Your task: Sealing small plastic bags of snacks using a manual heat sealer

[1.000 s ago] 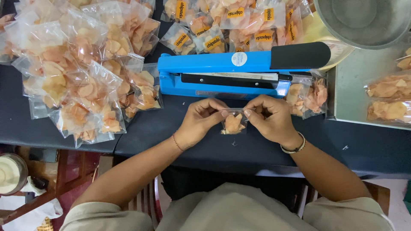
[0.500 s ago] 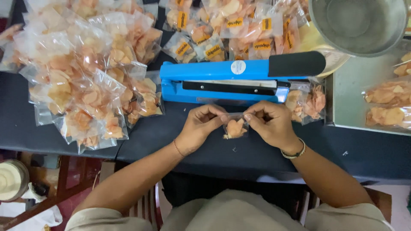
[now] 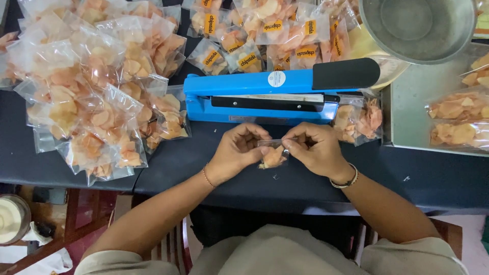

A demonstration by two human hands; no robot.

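I see my left hand and right hand pinching the top of a small clear bag of chips between their fingers, just in front of the blue sealer. Filled bags pile up on the dark tabletop to the left, and a metal bowl sits at upper right.

table: dark blue-black cloth top, spans frame | wooden chair: reddish slats, 6 o'clock under table edge | floor: pale pinkish, 4 o'clock | white cup: 8 o'clock, below table | light: even, soft, no hard shadows
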